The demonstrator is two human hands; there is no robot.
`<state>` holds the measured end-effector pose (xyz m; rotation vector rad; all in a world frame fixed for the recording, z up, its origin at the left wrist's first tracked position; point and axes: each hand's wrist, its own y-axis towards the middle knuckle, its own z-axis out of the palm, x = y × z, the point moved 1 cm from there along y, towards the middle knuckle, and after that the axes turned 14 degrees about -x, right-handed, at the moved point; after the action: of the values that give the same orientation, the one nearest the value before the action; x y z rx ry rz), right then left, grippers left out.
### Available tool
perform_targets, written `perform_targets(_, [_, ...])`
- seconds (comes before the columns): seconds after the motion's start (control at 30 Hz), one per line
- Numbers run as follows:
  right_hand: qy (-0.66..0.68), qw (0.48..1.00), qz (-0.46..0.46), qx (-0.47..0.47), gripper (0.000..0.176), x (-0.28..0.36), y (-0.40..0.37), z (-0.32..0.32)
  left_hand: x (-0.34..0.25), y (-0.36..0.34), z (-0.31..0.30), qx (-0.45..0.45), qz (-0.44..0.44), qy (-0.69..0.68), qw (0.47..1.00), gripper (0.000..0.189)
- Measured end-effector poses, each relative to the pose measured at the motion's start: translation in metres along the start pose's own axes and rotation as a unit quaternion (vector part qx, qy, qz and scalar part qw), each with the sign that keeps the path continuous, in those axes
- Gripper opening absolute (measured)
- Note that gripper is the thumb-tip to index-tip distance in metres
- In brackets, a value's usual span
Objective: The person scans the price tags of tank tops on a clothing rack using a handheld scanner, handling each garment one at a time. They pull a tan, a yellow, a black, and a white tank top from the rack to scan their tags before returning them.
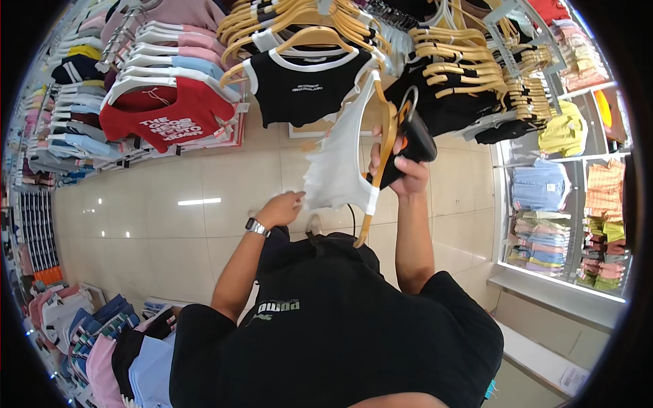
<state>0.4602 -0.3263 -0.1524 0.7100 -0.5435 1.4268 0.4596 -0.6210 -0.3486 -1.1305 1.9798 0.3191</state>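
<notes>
A white sleeveless top (337, 166) hangs on a wooden hanger (388, 146) that is tilted almost upright in this view. My right hand (408, 175) is closed around the hanger and a black rounded handheld device (417, 136) with an orange spot; the device's exact kind is unclear. The top spreads out to the left from the hanger. At its lower left hem, my left hand (280, 208), wearing a metal wristwatch (257, 226), has its fingertips pinched against the edge. Just beyond, a black cropped top with white trim (306, 87) hangs on another wooden hanger (316, 37).
A red printed top (166, 112) fronts a rail of white hangers at left. Black garments (442, 102) on wooden hangers crowd the right rail. Lit shelves (541, 187) hold shirts at far right. Folded clothes (149, 364) lie at lower left. Beige floor tiles (156, 217) lie below.
</notes>
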Motion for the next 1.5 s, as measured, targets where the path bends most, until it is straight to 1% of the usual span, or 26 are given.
perform_targets(0.03, [-0.019, 1.0, 0.011, -0.019, 0.026, 0.002, -0.011, -0.004, -0.029, 0.007, -0.021, 0.007, -0.029, 0.015, 0.999, 0.045])
perform_targets(0.07, [-0.031, 0.999, 0.024, -0.015, 0.025, 0.004, -0.021, -0.006, -0.048, 0.013, -0.032, -0.059, 0.024, -0.007, 0.998, 0.045])
perform_targets(0.13, [-0.058, 0.997, 0.053, 0.002, 0.024, 0.012, -0.041, -0.012, -0.082, 0.024, -0.047, -0.189, 0.129, -0.053, 0.972, 0.045])
perform_targets(0.2, [-0.078, 0.993, 0.088, 0.027, 0.026, 0.02, -0.058, -0.022, -0.129, 0.039, -0.064, -0.274, 0.167, -0.029, 0.947, 0.051])
perform_targets(0.27, [-0.097, 0.986, 0.122, 0.054, 0.029, 0.029, -0.072, -0.032, -0.169, 0.053, -0.075, -0.326, 0.241, -0.026, 0.914, 0.059])
perform_targets(0.37, [-0.095, 0.977, 0.168, 0.09, 0.03, 0.042, -0.089, -0.046, -0.201, 0.071, -0.079, -0.321, 0.321, 0.049, 0.89, 0.064])
perform_targets(0.47, [-0.086, 0.969, 0.152, 0.175, 0.031, 0.054, -0.093, -0.056, -0.213, 0.076, -0.071, -0.286, 0.377, 0.113, 0.874, 0.056])
perform_targets(0.53, [-0.072, 0.966, 0.136, 0.208, 0.03, 0.058, -0.096, -0.059, -0.2, 0.079, -0.059, -0.249, 0.379, 0.099, 0.886, 0.046])
perform_targets(0.57, [-0.072, 0.967, 0.146, 0.197, 0.03, 0.061, -0.098, -0.06, -0.195, 0.079, -0.055, -0.23, 0.379, 0.093, 0.892, 0.041])
perform_targets(0.67, [-0.056, 0.968, 0.168, 0.18, 0.029, 0.068, -0.102, -0.059, -0.183, 0.069, -0.051, -0.226, 0.395, 0.089, 0.886, 0.03])
perform_targets(0.77, [-0.047, 0.966, 0.179, 0.182, 0.031, 0.07, -0.099, -0.061, -0.168, 0.048, -0.049, -0.227, 0.351, 0.069, 0.906, 0.029])
perform_targets(0.83, [-0.083, 0.962, 0.203, 0.162, 0.034, 0.077, -0.097, -0.075, -0.156, 0.034, -0.051, -0.31, 0.355, 0.071, 0.879, 0.029])
perform_targets(0.87, [-0.109, 0.966, 0.19, 0.14, 0.033, 0.078, -0.095, -0.08, -0.151, 0.027, -0.054, -0.35, 0.356, 0.073, 0.863, 0.029])
perform_targets(0.93, [-0.161, 0.968, 0.165, 0.096, 0.031, 0.078, -0.088, -0.087, -0.14, 0.014, -0.066, -0.389, 0.335, 0.089, 0.854, 0.028])
perform_targets(0.97, [-0.137, 0.977, 0.164, 0.03, 0.031, 0.081, -0.086, -0.079, -0.136, 0.009, -0.072, -0.408, 0.323, 0.097, 0.848, 0.028])
perform_targets(1.0, [-0.15, 0.974, 0.167, 0.005, 0.03, 0.085, -0.084, -0.089, -0.131, 0.004, -0.078, -0.42, 0.307, 0.107, 0.847, 0.027])
perform_targets(1.07, [-0.192, 0.978, 0.081, -0.019, 0.028, 0.084, -0.077, -0.109, -0.124, -0.005, -0.093, -0.446, 0.275, 0.129, 0.842, 0.026])
perform_targets(1.1, [-0.192, 0.979, 0.068, -0.025, 0.026, 0.084, -0.074, -0.116, -0.121, -0.007, -0.101, -0.459, 0.267, 0.138, 0.836, 0.023])
perform_targets(1.23, [-0.18, 0.983, 0.042, 0.006, 0.026, 0.075, -0.053, -0.114, -0.125, -0.001, -0.131, -0.502, 0.251, 0.158, 0.812, 0.022])
perform_targets(1.3, [-0.163, 0.985, 0.045, -0.018, 0.026, 0.069, -0.038, -0.108, -0.133, 0.008, -0.144, -0.533, 0.242, 0.162, 0.795, 0.021])
perform_targets(1.37, [-0.135, 0.989, 0.048, -0.029, 0.026, 0.066, -0.023, -0.099, -0.143, 0.019, -0.157, -0.54, 0.223, 0.154, 0.797, 0.02])
perform_targets(1.4, [-0.088, 0.994, 0.032, -0.051, 0.029, 0.066, -0.017, -0.094, -0.147, 0.025, -0.164, -0.542, 0.214, 0.149, 0.799, 0.019])
perform_targets(1.5, [-0.105, 0.988, -0.007, -0.112, 0.029, 0.065, 0.013, -0.087, -0.148, 0.047, -0.181, -0.554, 0.185, 0.132, 0.801, 0.019])
